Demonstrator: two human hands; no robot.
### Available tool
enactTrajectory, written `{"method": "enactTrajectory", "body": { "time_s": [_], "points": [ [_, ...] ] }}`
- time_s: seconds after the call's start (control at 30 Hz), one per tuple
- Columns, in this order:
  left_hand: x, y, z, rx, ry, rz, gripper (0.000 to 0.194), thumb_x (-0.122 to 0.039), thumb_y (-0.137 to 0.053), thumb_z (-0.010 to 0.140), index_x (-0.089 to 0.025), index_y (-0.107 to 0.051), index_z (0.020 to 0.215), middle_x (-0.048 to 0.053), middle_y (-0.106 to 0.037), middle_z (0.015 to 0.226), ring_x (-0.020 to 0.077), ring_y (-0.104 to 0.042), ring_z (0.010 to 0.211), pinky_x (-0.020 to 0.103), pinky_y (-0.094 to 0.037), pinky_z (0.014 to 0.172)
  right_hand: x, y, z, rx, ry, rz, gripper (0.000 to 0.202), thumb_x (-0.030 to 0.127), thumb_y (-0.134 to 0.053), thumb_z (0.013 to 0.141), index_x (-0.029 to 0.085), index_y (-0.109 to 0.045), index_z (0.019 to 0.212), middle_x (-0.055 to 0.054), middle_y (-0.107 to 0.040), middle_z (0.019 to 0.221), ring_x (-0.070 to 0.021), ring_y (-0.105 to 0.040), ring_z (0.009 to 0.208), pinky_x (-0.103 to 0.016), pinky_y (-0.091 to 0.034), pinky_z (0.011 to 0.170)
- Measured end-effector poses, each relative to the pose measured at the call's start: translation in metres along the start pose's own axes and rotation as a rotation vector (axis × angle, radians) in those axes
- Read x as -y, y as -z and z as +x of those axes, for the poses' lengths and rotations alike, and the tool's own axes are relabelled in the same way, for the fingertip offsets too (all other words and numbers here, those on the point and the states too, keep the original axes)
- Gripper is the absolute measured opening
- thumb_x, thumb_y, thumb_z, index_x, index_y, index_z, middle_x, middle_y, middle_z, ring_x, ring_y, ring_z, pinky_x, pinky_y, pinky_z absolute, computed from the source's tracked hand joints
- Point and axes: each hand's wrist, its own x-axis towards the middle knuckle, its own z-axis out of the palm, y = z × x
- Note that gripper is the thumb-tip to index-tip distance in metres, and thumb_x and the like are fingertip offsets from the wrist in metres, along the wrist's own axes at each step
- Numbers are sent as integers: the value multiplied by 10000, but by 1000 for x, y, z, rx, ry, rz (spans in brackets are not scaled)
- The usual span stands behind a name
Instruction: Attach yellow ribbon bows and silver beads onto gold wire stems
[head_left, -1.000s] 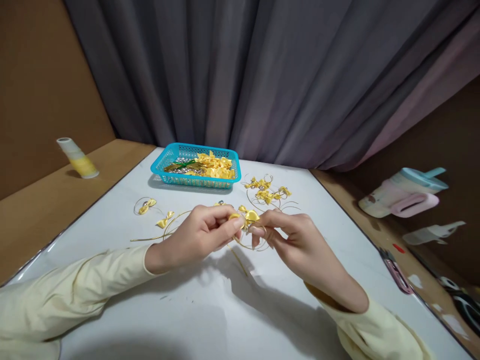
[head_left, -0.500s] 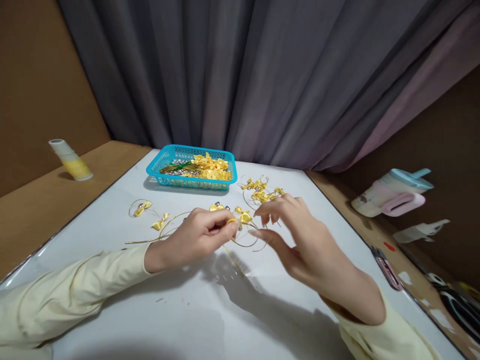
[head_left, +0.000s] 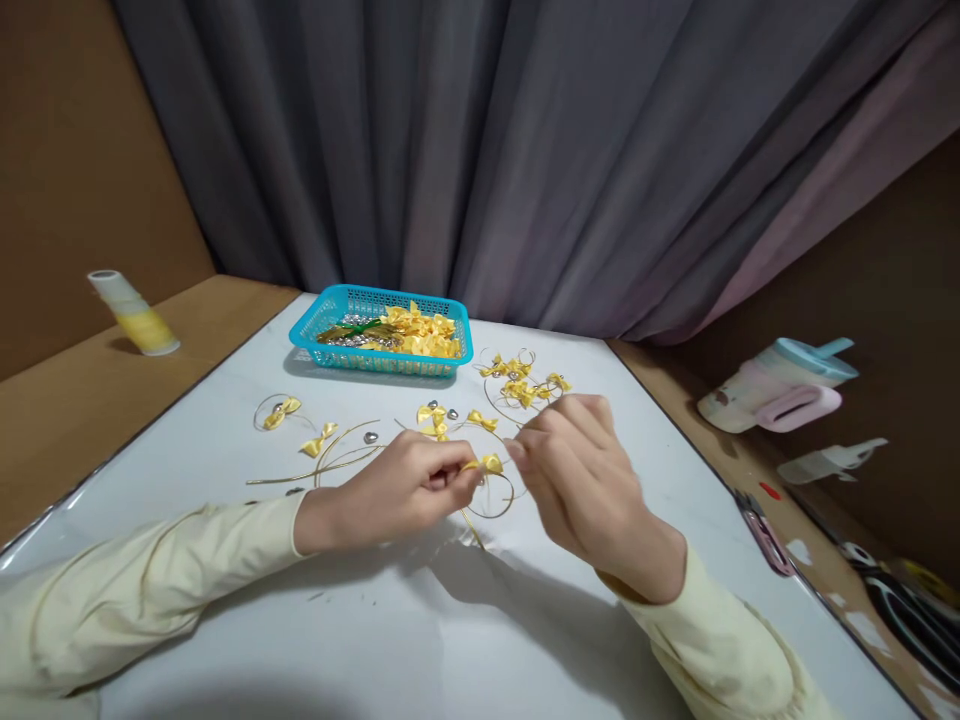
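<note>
My left hand [head_left: 409, 485] pinches a yellow satin bow [head_left: 491, 463] between thumb and fingertips. A thin gold wire loop [head_left: 512, 497] curves from under this bow, with a small silver bead partly visible. My right hand [head_left: 581, 475] is closed just right of the bow, thumb against fingers; what it grips, if anything, is too thin or hidden to make out. Behind the hands lie loose bows [head_left: 482, 420] and silver heart beads [head_left: 370, 438]. Longer gold wires [head_left: 300, 475] lie left of my left hand.
A blue basket [head_left: 307, 345] holds yellow bows and silver beads at the back. Bows on wire loops [head_left: 517, 385] lie behind my right hand; another looped bow [head_left: 281, 412] is at left. Rightward are pink snips [head_left: 769, 540], a squeeze bottle [head_left: 829, 462], a tumbler [head_left: 750, 390] and scissors [head_left: 900, 610].
My right hand has closed from a spread thumb and fingers and moved slightly left, near the bow. The bow in my left hand has dropped slightly and turned.
</note>
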Motion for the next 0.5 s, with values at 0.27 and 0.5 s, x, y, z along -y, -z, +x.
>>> {"method": "enactTrajectory", "body": {
  "time_s": [0.27, 0.5],
  "points": [
    [2, -3, -2, 17, -12, 28, 299, -170, -442, 849, -177, -334, 570, -79, -271, 510, 65, -249, 472, 194, -238, 464, 1, 26, 6, -218, -93, 24, 178, 100, -405, 912, 177, -421, 751, -17, -492, 611, -140, -444, 579, -336, -298, 608],
    [1, -4, -1, 46, -70, 37, 314, -154, -419, 842, -192, -264, 572, -81, -211, 515, 72, -211, 462, 212, -221, 459, -1, 29, -1, -273, -129, -28, 155, 92, -441, 880, 194, -415, 765, -11, -464, 644, -142, -418, 599, -345, -308, 635]
  ]
}}
